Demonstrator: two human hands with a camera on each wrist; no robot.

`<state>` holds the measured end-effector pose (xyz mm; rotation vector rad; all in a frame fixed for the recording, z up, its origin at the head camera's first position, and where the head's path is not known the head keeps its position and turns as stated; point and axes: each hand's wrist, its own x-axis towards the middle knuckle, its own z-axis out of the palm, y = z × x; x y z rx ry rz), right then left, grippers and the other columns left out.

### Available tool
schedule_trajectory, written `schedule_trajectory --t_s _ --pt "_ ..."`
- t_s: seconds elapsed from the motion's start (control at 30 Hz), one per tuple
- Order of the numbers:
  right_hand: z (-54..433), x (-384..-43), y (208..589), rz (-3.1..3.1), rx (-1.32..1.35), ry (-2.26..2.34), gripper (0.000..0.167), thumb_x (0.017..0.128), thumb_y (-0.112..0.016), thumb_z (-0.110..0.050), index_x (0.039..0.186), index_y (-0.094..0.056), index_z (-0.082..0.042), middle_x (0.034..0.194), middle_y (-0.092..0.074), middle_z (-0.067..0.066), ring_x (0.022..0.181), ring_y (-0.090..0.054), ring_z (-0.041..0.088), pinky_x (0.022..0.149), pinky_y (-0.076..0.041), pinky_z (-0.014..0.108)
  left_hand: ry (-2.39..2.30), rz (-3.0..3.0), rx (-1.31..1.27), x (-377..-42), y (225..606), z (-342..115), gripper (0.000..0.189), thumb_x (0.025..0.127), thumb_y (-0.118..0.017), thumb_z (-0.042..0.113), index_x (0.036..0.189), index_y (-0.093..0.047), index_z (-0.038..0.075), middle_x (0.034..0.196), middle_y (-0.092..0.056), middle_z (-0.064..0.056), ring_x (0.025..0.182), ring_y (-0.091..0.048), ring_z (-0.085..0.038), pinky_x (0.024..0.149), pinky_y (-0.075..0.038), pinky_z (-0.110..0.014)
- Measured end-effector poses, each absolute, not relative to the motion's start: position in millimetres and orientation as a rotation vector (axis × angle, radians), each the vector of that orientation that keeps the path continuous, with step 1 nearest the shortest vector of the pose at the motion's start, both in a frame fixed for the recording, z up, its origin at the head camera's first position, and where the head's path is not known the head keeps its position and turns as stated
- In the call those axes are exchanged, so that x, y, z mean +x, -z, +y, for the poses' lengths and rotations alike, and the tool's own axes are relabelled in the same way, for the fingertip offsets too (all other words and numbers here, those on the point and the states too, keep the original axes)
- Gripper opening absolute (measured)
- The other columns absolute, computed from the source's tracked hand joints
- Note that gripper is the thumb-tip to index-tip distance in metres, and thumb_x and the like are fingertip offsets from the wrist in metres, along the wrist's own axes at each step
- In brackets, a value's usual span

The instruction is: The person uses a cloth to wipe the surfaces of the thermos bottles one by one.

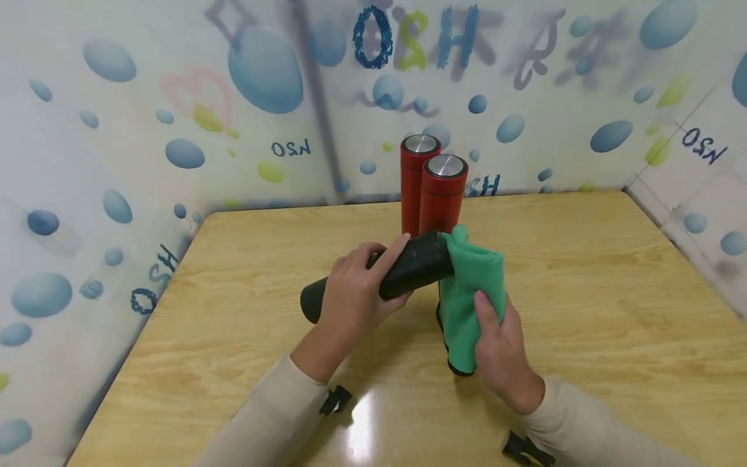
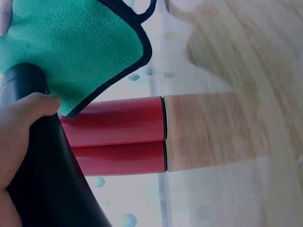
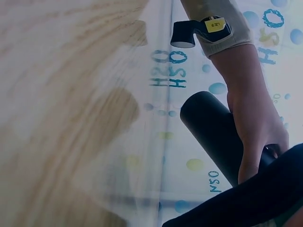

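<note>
My left hand (image 1: 356,285) grips a black cylindrical thermos (image 1: 414,266), fingers wrapped round its middle, and holds it tilted above the table. A green cloth with black edging (image 1: 474,279) hangs from my right hand (image 1: 503,357), pinched with the thumb on its near face. The cloth's upper part meets the thermos's upper right end. In the left wrist view the cloth (image 2: 80,42) overlaps that end, with the left thumb (image 2: 45,105) along the black body. From the right wrist the thermos's rounded base (image 3: 203,109) shows, and the cloth's dark edge covers part of the left fingers.
Two red thermoses with silver-topped lids, one (image 1: 411,188) behind the other (image 1: 443,201), stand upright just beyond the black one. The wooden table (image 1: 245,292) meets a patterned wall (image 1: 362,130) at the back. Black wrist cameras sit on both sleeves.
</note>
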<state>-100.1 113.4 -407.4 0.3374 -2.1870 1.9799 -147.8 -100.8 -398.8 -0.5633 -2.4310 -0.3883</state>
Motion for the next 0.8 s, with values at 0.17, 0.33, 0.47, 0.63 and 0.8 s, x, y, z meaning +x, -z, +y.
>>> schedule_trajectory --t_s 0.17,0.33,0.47,0.63,0.8 --pt "116 -100 407 -2.147 0.330 -2.001 0.037 0.110 -0.030 -0.023 0.136 -0.040 0.002 0.117 -0.050 0.005 0.103 -0.052 0.013 0.089 -0.046 0.017 0.422 -2.410 -0.588 -149 399 -98 0.085 0.074 -0.086 0.044 0.148 -0.046 0.030 0.112 -0.064 -0.010 0.096 -0.067 -0.026 0.080 -0.057 -0.042" --pt "114 -100 407 -2.086 0.392 -2.012 0.029 0.109 -0.032 -0.017 0.129 -0.044 0.000 0.107 -0.052 0.004 0.097 -0.054 0.010 0.084 -0.049 0.019 0.595 -2.414 -0.529 -153 402 -101 0.085 0.075 -0.086 0.043 0.148 -0.046 0.027 0.116 -0.063 -0.009 0.098 -0.067 -0.026 0.088 -0.059 -0.042" --pt "113 -98 407 -2.062 0.455 -2.030 0.032 0.108 -0.032 -0.013 0.129 -0.043 0.010 0.108 -0.054 0.007 0.097 -0.056 0.009 0.084 -0.049 0.019 0.832 -2.421 -0.438 -156 399 -103 0.089 0.075 -0.087 0.039 0.150 -0.041 0.023 0.122 -0.059 -0.009 0.107 -0.064 -0.026 0.094 -0.057 -0.045" --pt "110 -92 408 -2.158 0.374 -2.181 0.037 0.110 -0.032 -0.021 0.130 -0.046 0.006 0.110 -0.057 0.009 0.097 -0.060 0.010 0.086 -0.052 0.022 1.142 -2.402 -0.287 -155 390 -116 0.088 0.077 -0.087 0.032 0.148 -0.039 0.012 0.129 -0.056 -0.011 0.113 -0.060 -0.027 0.093 -0.055 -0.052" --pt "105 -86 407 -2.268 0.232 -2.490 0.045 0.109 -0.032 -0.036 0.132 -0.049 0.000 0.112 -0.061 0.013 0.101 -0.063 0.015 0.091 -0.052 0.027 1.211 -2.441 -0.165 -158 383 -136 0.085 0.079 -0.085 0.032 0.146 -0.037 0.010 0.133 -0.054 -0.012 0.115 -0.060 -0.031 0.095 -0.052 -0.055"
